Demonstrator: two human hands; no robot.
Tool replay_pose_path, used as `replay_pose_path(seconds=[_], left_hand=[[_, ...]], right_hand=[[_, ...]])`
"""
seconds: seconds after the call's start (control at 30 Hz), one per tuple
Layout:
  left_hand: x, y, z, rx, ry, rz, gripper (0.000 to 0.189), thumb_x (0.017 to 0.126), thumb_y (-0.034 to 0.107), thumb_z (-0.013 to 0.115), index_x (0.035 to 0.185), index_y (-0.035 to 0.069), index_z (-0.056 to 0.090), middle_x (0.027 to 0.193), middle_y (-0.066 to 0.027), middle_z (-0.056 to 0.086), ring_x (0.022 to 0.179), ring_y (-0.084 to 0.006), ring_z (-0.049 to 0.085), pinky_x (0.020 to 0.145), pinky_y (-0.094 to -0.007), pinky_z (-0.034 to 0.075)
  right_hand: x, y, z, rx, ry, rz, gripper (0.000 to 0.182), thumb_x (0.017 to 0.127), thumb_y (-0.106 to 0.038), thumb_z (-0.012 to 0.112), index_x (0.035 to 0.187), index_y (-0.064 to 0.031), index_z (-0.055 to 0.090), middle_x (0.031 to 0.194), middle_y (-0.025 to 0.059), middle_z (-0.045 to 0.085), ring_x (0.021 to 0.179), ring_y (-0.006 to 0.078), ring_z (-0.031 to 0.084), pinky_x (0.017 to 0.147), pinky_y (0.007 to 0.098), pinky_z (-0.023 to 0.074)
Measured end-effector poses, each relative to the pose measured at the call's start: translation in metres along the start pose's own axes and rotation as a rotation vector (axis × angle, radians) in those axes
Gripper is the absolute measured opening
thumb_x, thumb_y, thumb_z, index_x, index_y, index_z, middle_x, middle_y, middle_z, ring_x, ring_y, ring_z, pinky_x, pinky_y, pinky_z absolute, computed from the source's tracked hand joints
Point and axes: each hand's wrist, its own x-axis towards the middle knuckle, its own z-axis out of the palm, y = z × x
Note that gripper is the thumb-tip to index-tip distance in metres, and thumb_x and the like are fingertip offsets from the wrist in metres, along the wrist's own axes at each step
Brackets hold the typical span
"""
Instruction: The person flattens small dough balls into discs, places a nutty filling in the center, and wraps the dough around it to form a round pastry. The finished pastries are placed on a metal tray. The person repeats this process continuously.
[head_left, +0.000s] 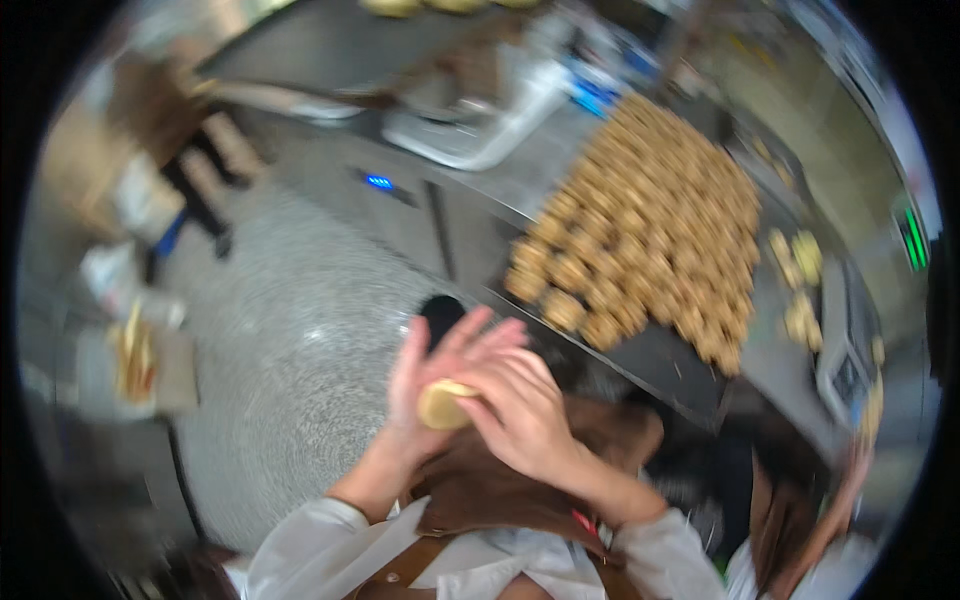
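Note:
In front of my apron, a round, pale yellow piece of dough (444, 409) lies against the palm of my left hand (409, 397). That palm is turned up, its fingers spread apart. My right hand (525, 416) pinches the edge of the dough between thumb and fingers, crossing over the left palm. Ahead and to the right, many browned, ball-shaped pieces (660, 225) sit in rows on a dark tray (679, 367). The picture is blurred, so their surface detail is unclear.
A white plastic tub (480, 154) stands on the metal counter (555, 161). Pale dough pieces (802, 322) lie near a scale-like device (847, 367) on the right. One person (180, 127) stands far left, another person (795, 525) at lower right. Grey floor (285, 360) lies to the left.

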Motion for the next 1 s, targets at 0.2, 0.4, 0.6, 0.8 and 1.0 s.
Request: replay_pose_path(seconds=[0.2, 0.4, 0.6, 0.8, 1.0], left_hand=[[0.002, -0.023, -0.002, -0.262, 0.027, -0.142, 0.068, 0.103, 0.047, 0.040, 0.150, -0.001, 0.032, 0.153, -0.0220, 0.037, 0.143, -0.0308, 0.035, 0.120, -0.0463, 0.024], [0.007, -0.034, -0.016, 0.007, 0.144, -0.182, 0.047, 0.106, 0.025, 0.046, 0.141, -0.005, 0.040, 0.149, -0.0226, 0.041, 0.139, -0.0340, 0.042, 0.116, -0.0472, 0.037], [0.006, -0.043, -0.012, 0.119, 0.172, -0.224, 0.052, 0.104, 0.024, 0.050, 0.139, -0.011, 0.037, 0.148, -0.0330, 0.037, 0.139, -0.0420, 0.039, 0.118, -0.0510, 0.033], [0.022, -0.053, 0.007, -0.154, 0.104, -0.312, 0.062, 0.105, 0.041, 0.041, 0.138, -0.012, 0.041, 0.147, -0.0306, 0.040, 0.140, -0.0404, 0.038, 0.120, -0.0496, 0.029], [0.023, -0.052, -0.010, -0.358, 0.105, -0.364, 0.056, 0.104, 0.035, 0.037, 0.135, -0.011, 0.047, 0.142, -0.0292, 0.047, 0.137, -0.0414, 0.042, 0.119, -0.0498, 0.030]], right_hand=[[-0.018, 0.021, -0.023, -0.042, 0.083, 0.143, 0.022, 0.083, -0.015, 0.071, 0.102, -0.0043, 0.065, 0.098, 0.0073, 0.066, 0.096, 0.0263, 0.063, 0.091, 0.0417, 0.0421], [-0.040, 0.046, -0.079, -0.289, 0.308, 0.315, 0.033, 0.085, -0.017, 0.070, 0.116, -0.0055, 0.063, 0.118, 0.0132, 0.061, 0.115, 0.0331, 0.056, 0.100, 0.0428, 0.0422], [-0.120, 0.103, -0.193, -0.952, 0.576, 0.687, 0.045, 0.083, -0.017, 0.075, 0.122, -0.0008, 0.059, 0.117, 0.0174, 0.060, 0.113, 0.0355, 0.055, 0.098, 0.0440, 0.0420], [-0.136, 0.122, -0.203, -0.926, 0.418, 0.862, 0.051, 0.078, -0.022, 0.081, 0.120, -0.0018, 0.061, 0.115, 0.0149, 0.062, 0.112, 0.0315, 0.055, 0.099, 0.0435, 0.0375], [-0.158, 0.112, -0.224, -0.666, 0.677, 0.757, 0.043, 0.074, -0.017, 0.082, 0.112, -0.0032, 0.068, 0.099, 0.0128, 0.067, 0.095, 0.0277, 0.063, 0.087, 0.0386, 0.0492]])
